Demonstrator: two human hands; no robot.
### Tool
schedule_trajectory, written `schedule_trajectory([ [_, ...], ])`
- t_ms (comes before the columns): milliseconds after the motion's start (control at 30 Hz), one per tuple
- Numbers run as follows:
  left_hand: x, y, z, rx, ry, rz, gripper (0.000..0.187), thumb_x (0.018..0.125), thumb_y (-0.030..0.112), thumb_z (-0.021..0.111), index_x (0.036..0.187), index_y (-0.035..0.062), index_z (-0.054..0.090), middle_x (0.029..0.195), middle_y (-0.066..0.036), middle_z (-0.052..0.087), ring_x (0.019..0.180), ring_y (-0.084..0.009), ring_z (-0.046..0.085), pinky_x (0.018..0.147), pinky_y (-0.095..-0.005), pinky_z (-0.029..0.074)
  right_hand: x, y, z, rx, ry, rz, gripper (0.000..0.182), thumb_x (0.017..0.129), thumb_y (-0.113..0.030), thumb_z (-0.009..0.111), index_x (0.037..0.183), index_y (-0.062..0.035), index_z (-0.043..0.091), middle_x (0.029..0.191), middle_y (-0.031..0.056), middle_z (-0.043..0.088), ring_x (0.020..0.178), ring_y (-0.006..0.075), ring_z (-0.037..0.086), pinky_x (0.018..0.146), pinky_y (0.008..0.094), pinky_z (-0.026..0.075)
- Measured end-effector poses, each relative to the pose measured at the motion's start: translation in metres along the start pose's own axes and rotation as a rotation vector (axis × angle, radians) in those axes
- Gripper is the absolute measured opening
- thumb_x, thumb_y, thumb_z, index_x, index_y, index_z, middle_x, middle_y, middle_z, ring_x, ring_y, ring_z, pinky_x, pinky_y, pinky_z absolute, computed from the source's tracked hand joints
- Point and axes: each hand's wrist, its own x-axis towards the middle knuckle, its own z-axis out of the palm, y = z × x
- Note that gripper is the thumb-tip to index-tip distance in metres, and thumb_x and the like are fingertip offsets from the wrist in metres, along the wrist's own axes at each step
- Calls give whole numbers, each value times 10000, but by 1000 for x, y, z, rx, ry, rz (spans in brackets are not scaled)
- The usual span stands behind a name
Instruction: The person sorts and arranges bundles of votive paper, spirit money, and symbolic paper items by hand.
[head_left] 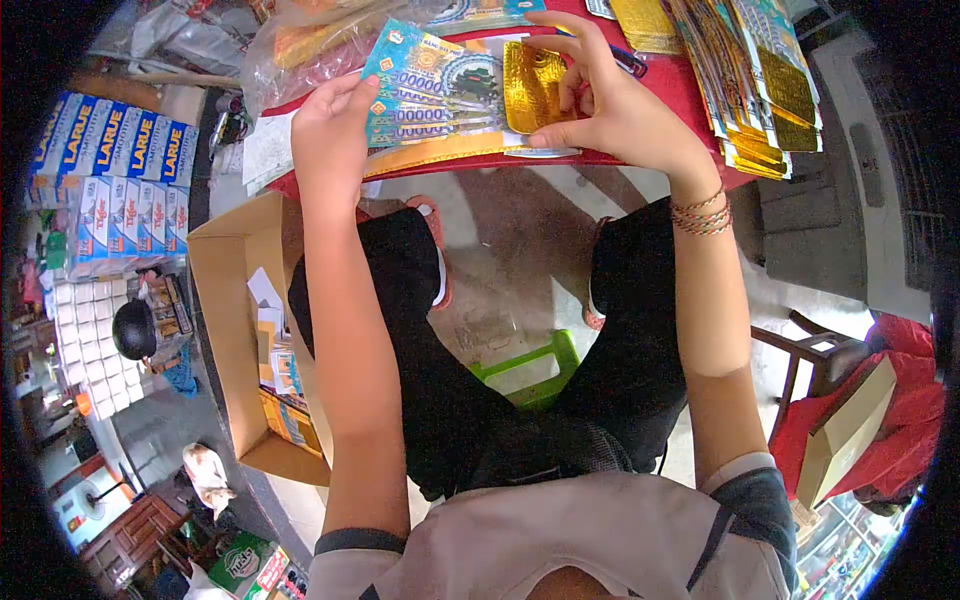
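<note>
A fan of blue printed paper notes (430, 95) with large numbers on them lies over the near edge of the red-covered table. My left hand (335, 125) pinches the left end of this fan, thumb on top. At the fan's right end is a shiny gold paper sheet (530, 88) with an embossed surface. My right hand (610, 110) grips that sheet from the right, its thumb low and its fingers curled over the top edge. Below the notes a yellow-orange paper strip (430, 155) shows. Part of the gold sheet is hidden behind my fingers.
Stacked gold and blue paper bundles (760, 90) stand at the table's right end. Clear plastic wrapping (290, 60) lies at the left. An open cardboard box (225, 330) holding papers is beside my left leg. Beer cartons (115, 140) are stacked farther left.
</note>
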Motion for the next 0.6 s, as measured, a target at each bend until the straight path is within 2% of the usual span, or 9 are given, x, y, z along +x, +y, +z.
schedule_trajectory([
  [67,1,-2,0,31,-1,15,269,860,139,636,1014,-80,612,897,-109,680,781,-105,609,715,-234,463,2,1,-2,7,-46,41,955,736,-168,784,1406,-44,116,1391,254,325,1248,269,390,920,316,411],
  [133,2,-4,0,42,-10,30,268,866,148,630,1009,-78,615,889,-110,685,780,-100,610,719,-234,463,1,9,-1,1,21,-93,935,751,-172,773,1413,-62,123,1432,247,285,1298,265,343,944,320,408],
  [167,2,-4,-1,42,-8,30,268,866,148,630,1009,-78,615,889,-110,685,780,-100,610,719,-234,463,2,17,1,1,21,-94,935,751,-172,773,1413,-62,123,1432,247,285,1298,265,343,944,320,408],
  [233,-1,2,-1,71,-50,-18,313,864,139,639,1082,-78,579,960,-97,657,854,-109,587,781,-232,441,4,28,6,-112,105,-231,868,696,-146,789,1405,-152,288,1317,102,470,768,126,528,712,280,451],
  [267,-1,3,-1,72,-50,-18,313,864,139,639,1082,-78,579,960,-97,657,854,-109,587,781,-232,441,4,32,6,-112,106,-231,868,696,-146,789,1405,-152,288,1317,102,470,768,126,528,712,280,451],
  [333,-2,4,0,74,-39,-32,318,862,137,640,1085,-80,576,962,-100,656,861,-109,584,777,-232,440,4,29,8,-161,124,-240,879,710,-56,768,1420,-139,259,1362,100,433,634,64,437,556,216,432],
  [467,0,-1,1,64,-38,-19,325,861,144,643,1085,-82,576,967,-103,655,863,-111,585,774,-232,440,8,29,9,-175,117,-273,896,696,-82,783,1421,-141,260,1344,112,448,651,78,443,584,230,445],
  [533,1,-3,2,53,14,36,276,865,151,629,1016,-80,610,883,-117,688,768,-104,612,713,-236,463,10,28,11,-166,110,-248,905,687,-88,788,1421,-141,261,1339,118,455,650,80,440,591,223,448],
  [600,0,-2,2,86,9,31,281,864,154,630,1021,-78,609,887,-119,688,772,-107,614,715,-239,465,11,26,11,-188,95,-211,906,686,-92,789,1421,-142,261,1341,119,455,654,81,441,598,221,451],
])
